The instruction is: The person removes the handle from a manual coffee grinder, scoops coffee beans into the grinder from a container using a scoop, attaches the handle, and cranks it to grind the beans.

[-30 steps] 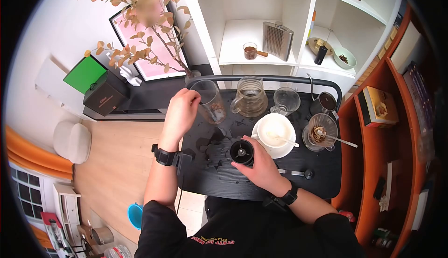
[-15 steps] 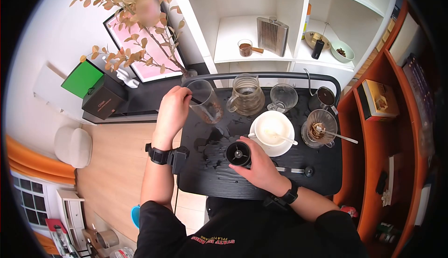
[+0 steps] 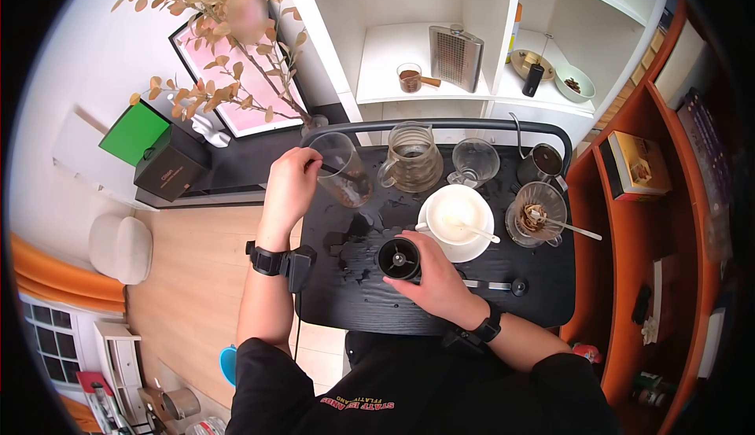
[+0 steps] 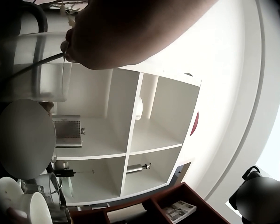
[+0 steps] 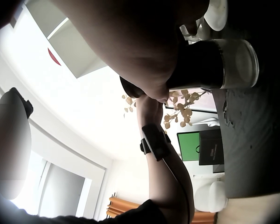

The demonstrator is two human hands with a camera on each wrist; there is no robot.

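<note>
The left hand (image 3: 291,179) pinches a thin stick (image 3: 334,172) dipped into the tall glass (image 3: 343,169); the right hand's (image 3: 429,278) grip closes around the grinder (image 3: 399,259), steadying it on the black surface (image 3: 535,293).

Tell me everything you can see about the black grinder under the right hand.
The grinder is a short upright cylinder, matte black, standing near the front of the black table. Its top is open, showing a metal shaft in the middle of the chamber. The right hand grips its body from the near side, fingers curled round it. The right wrist view shows a paler, translucent-looking lower section resting on the tabletop. A white cup on a saucer stands just behind it, apart.
</note>
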